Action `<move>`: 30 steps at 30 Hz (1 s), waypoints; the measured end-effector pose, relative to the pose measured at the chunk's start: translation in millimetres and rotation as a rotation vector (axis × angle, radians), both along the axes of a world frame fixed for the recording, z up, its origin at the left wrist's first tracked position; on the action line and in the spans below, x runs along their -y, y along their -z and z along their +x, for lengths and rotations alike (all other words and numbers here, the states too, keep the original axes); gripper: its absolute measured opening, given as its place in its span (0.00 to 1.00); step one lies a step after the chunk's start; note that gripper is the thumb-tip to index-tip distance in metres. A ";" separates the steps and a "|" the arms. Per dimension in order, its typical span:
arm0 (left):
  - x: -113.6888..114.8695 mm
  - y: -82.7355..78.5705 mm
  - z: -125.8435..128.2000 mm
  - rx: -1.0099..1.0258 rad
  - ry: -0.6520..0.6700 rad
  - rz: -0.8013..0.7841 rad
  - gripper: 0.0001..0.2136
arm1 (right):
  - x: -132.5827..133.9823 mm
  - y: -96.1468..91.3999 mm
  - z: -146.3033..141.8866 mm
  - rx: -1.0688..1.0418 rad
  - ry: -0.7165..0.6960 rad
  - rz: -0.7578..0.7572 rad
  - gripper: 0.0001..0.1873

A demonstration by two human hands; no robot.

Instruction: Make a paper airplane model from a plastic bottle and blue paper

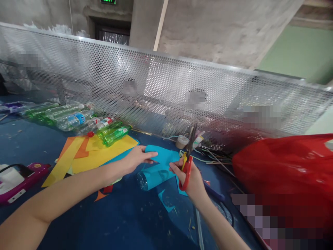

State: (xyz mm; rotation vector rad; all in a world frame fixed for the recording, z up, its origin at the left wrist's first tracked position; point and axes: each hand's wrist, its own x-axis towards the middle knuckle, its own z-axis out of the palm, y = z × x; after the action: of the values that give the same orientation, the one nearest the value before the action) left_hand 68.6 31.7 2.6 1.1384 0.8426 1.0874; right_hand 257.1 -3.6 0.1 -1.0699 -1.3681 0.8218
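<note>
A blue piece of paper [161,155] is stretched between my two hands above the table. My left hand [136,159] pinches its left end between thumb and fingers. At the right end, the fingertips of my right hand [194,178] touch the paper. That same hand also holds red-and-yellow scissors [193,139], their blades pointing up and away from me. Just below lies a clear plastic bottle [142,181] on its side, with blue paper [159,176] around it. Blue paper scraps [166,201] rest nearer me.
Several plastic bottles [78,119] lie at the back left beside yellow paper sheets [104,152]. A magenta device [28,180] is at far left. Tape [182,141] sits by the perforated metal screen [117,69]. A red plastic bag [283,166] bulges on the right.
</note>
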 end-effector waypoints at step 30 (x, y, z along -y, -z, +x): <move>37.8 -18.4 13.9 0.132 0.040 -0.028 0.16 | 25.0 -3.5 -13.2 0.265 0.141 0.185 0.14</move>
State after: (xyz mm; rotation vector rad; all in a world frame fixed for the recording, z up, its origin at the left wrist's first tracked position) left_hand 82.5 -6.1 21.0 1.0444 0.7270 1.1014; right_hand 243.9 -28.6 3.7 -1.1432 -1.5372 0.4518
